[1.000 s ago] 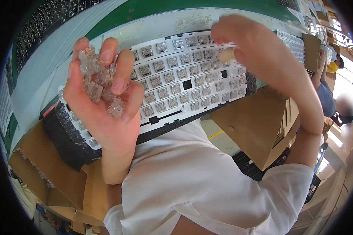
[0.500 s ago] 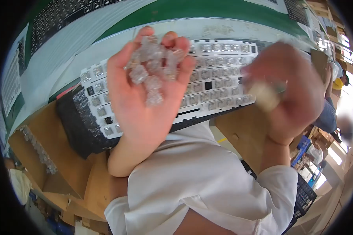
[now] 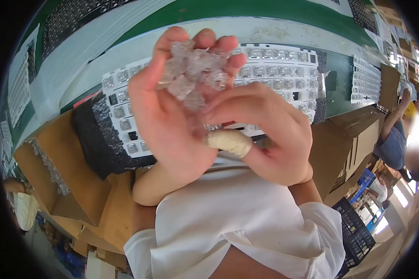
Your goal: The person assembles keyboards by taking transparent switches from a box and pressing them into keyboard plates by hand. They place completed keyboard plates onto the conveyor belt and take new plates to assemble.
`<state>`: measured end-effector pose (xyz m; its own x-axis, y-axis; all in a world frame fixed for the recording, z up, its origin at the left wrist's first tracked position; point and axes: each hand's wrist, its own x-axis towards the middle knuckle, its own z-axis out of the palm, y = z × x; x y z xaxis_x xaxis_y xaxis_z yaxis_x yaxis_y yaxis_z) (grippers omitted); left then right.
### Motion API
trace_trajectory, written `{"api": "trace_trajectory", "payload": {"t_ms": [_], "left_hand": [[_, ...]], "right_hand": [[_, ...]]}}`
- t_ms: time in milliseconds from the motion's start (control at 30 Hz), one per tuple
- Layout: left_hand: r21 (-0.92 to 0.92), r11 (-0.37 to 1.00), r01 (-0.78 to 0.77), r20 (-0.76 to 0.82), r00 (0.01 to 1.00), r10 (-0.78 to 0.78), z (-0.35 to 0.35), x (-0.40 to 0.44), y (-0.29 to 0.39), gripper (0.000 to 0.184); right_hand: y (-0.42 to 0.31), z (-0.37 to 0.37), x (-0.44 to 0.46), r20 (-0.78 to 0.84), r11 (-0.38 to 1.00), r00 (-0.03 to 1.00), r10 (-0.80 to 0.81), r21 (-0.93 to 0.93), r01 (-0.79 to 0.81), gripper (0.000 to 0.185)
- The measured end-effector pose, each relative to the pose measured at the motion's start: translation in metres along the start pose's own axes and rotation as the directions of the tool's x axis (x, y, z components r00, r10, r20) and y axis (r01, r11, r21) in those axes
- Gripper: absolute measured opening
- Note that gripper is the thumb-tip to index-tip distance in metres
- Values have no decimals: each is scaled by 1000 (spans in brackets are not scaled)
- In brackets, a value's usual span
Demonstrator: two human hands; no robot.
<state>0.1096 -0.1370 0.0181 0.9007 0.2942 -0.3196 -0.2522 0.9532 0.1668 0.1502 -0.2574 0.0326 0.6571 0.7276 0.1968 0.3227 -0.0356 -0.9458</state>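
My left hand (image 3: 167, 135) is raised palm up, fingers curled around a pile of small clear plastic key switches (image 3: 195, 69). Over that palm, my right hand (image 3: 274, 135) bends in from the right with fingertips and thumb drawn together. A beige cover (image 3: 230, 142) wraps its thumb. A clear key switch shows partly at those fingertips, mostly hidden by the fingers. Behind both hands lies a white keyboard plate (image 3: 265, 53) filled with rows of clear switches, apart from a few dark square openings. It rests on a black foam pad (image 3: 86, 139).
At left stands an open cardboard box (image 3: 74, 172) with more clear switches inside. Another white keyboard plate (image 3: 365, 79) lies on the green table at right, above cardboard (image 3: 344, 144). Black keyboard plates (image 3: 79, 28) are at the back. A person (image 3: 391, 139) is at far right.
My right hand has moved left from the plate's right side to my left palm, its fingers now at the pile. My left hand has shifted slightly right with the switches.
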Motion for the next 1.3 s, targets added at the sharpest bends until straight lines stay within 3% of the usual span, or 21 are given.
{"api": "trace_trajectory", "payload": {"t_ms": [100, 167, 200, 300, 333, 367, 467, 567, 667, 767, 867, 967, 1067, 1167, 1200, 1300], "left_hand": [[-86, 996, -29, -20, 999, 27, 3, -10, 23, 33], [-171, 984, -59, -4, 998, 59, -2, -5, 29, 32], [-212, 974, -75, -24, 997, 71, 2, -4, 30, 33], [-207, 977, -53, 77, 995, 70, -7, 3, 35, 33], [-204, 978, -45, 76, 995, 62, -11, 5, 35, 32], [-201, 979, -39, 74, 996, 55, -15, 7, 35, 31], [-203, 979, -27, 66, 997, 41, -19, 8, 35, 30], [-223, 975, -18, 69, 997, 35, -20, 8, 35, 30], [-220, 975, -12, 76, 997, 30, -21, 9, 35, 29], [-224, 975, -8, 81, 996, 26, -22, 9, 36, 29], [-223, 974, -29, 68, 997, 46, -18, 8, 35, 31], [-213, 976, -42, 67, 996, 58, -18, 7, 35, 33], [-204, 978, -39, 67, 996, 53, -18, 6, 34, 33], [-200, 979, -26, 84, 995, 44, -18, 6, 32, 32], [-199, 980, -25, 93, 995, 44, -18, 6, 32, 32], [-203, 979, -5, 139, 990, 34, -19, 5, 32, 31]], "right_hand": [[-1, 3, -10, 26, 895, 982, 189, 407, -183, 26], [-6, -6, -25, 75, 627, 890, 449, 683, -374, 25], [-7, -11, -30, 77, 595, 877, 475, 706, -384, 22], [-1, -38, -48, -11, 839, 905, 425, 380, -389, 21], [-5, -48, -48, -79, 903, 904, 421, 128, -410, 21], [-9, -56, -47, -141, 898, 905, 402, -133, -420, 22], [-15, -69, -41, -178, 817, 919, 350, -421, -393, 24], [-17, -73, -37, -13, 732, 955, 297, -638, -237, 32], [-10, -70, -31, 63, 656, 979, 192, -750, -81, 36], [-11, -68, -29, 32, 662, 981, 194, -741, -107, 34], [-7, -77, -32, 146, 653, 972, 187, -757, -12, 27], [-11, -74, -28, 138, 649, 968, 211, -760, -33, 38], [-21, -73, -11, 235, 527, 909, 345, -850, 19, 33], [-6, -84, 15, 286, 544, 902, 323, -836, 70, 27], [0, -87, 17, 294, 588, 872, 393, -808, 7, 24], [-1, -96, 24, 422, 639, 794, 437, -767, 56, 28]]}}
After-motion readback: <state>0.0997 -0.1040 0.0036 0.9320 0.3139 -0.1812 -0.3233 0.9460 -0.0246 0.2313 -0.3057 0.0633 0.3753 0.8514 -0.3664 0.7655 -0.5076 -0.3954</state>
